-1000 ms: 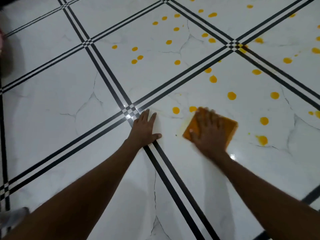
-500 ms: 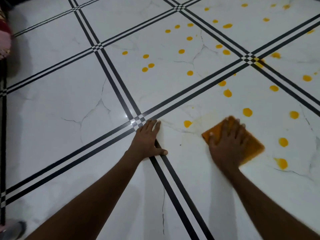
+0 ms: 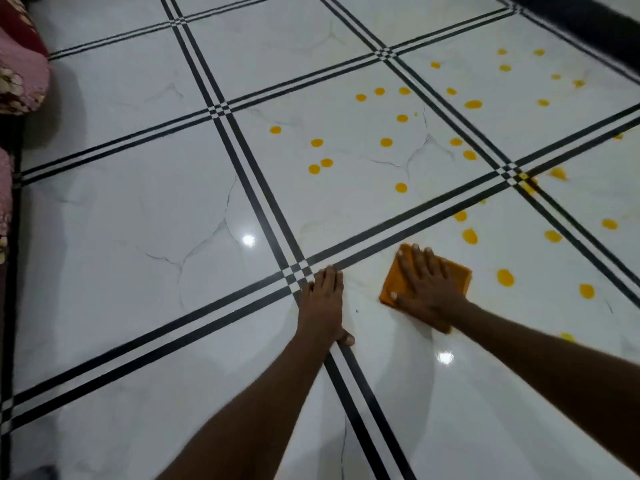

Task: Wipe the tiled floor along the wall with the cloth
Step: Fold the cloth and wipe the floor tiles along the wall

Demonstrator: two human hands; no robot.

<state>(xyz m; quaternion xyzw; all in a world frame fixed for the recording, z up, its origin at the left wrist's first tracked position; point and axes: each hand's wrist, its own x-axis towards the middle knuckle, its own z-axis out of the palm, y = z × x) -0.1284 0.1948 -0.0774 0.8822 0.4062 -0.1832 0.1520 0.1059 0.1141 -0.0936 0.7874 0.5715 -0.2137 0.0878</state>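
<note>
Nearest the camera, 2 bare forearms reach forward over the tiled floor [image 3: 138, 237], white glossy tiles with black double lines between them. The left hand [image 3: 322, 303] lies flat on the floor with its fingers straight and together, holding nothing; its fingertips sit just beside a crossing of the black lines, and its thumb rests on one of those lines. Just right of it, the right hand [image 3: 424, 285] presses down flat on the cloth [image 3: 457, 275], fingers spread and straight across the top, not curled round it. The cloth is a folded orange square lying on the tile, showing past the hand on its left and right edges. Beyond and to the right of that hand, yellow spots [image 3: 505, 277] dot the floor, the closest ones near the cloth, many more scattered across the tiles farther off. Far to the left of both hands, pink patterned fabric [image 3: 20, 74] lies at the floor's edge. A dark strip [image 3: 588, 19] runs along the far right corner.
</note>
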